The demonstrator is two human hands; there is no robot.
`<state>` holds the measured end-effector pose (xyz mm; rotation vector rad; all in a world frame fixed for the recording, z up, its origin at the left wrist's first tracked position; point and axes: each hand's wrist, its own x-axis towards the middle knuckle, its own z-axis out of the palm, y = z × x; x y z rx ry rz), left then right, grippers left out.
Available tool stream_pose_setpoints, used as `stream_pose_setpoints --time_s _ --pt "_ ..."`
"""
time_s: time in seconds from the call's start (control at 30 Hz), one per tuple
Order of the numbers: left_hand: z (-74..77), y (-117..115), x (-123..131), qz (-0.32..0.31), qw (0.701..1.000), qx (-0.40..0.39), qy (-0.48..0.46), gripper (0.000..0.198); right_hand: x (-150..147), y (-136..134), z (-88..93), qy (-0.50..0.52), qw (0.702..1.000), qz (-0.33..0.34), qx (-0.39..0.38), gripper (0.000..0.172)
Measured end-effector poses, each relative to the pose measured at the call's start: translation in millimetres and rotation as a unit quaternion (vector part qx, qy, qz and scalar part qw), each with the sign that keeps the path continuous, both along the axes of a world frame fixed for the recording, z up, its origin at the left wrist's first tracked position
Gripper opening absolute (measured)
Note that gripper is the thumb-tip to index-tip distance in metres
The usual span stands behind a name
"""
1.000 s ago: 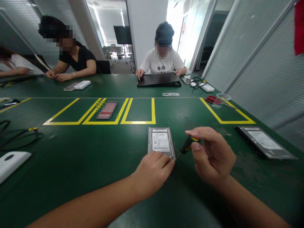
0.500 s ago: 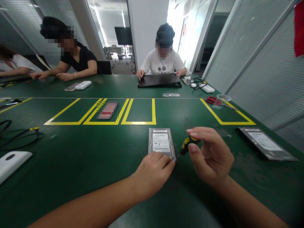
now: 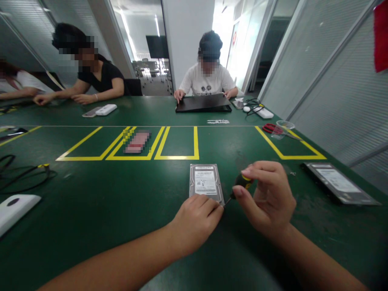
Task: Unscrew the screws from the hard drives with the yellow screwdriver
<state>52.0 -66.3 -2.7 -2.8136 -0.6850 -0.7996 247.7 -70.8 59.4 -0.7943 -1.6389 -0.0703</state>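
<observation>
A hard drive (image 3: 205, 181) with a white label lies on the green table in front of me. My left hand (image 3: 198, 220) is closed over its near edge, hiding that end. In my right hand (image 3: 268, 198) a black and yellow screwdriver (image 3: 242, 184) is pinched between thumb and fingers. The screwdriver is tilted, its thin shaft pointing down and left to the drive's near right corner, beside my left fingertips. What the tip touches is too small to make out.
To the right lies another hard drive (image 3: 341, 184). Beyond it are red-handled scissors (image 3: 273, 128) and a clear plastic cup (image 3: 285, 126). Yellow tape outlines (image 3: 177, 157) cross the table. A white device (image 3: 18, 210) and black cables (image 3: 27, 178) lie left. Across sits a person (image 3: 207, 81) holding a black panel (image 3: 203, 102).
The screwdriver handle has turned between my right fingers, and the thumb has shifted slightly left. My left hand and the hard drive have stayed in place.
</observation>
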Motion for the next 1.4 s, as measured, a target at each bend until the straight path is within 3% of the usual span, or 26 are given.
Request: stream_pose_setpoints --time_s 0.3,0.5,0.7,0.97,1.23,1.4 --pt "-1.8 0.1 0.7 0.005 1.0 0.01 -0.006 0.018 0.1 -1.3 -0.6 0.01 0.999 0.022 -0.027 0.034" --pt "-1.5 -0.3 -0.2 0.006 1.0 0.007 -0.004 0.019 0.5 0.7 0.2 -0.014 1.0 -0.022 0.002 0.038" --pt "-0.9 -0.4 0.8 0.005 1.0 0.005 -0.007 0.019 0.1 -1.1 3.4 -0.012 1.0 0.024 -0.011 0.04" --pt "-1.9 0.4 0.5 0.0 1.0 0.002 0.0 0.019 1.2 0.0 1.0 -0.01 0.999 0.033 -0.013 0.043" --pt "-1.8 0.0 0.7 0.004 1.0 0.003 0.002 0.019 0.8 0.5 -0.6 -0.014 1.0 0.018 -0.021 0.039" --pt "-0.9 -0.6 0.6 0.002 1.0 0.001 -0.001 0.02 -0.4 0.3 2.8 -0.048 0.998 -0.036 0.01 0.04"
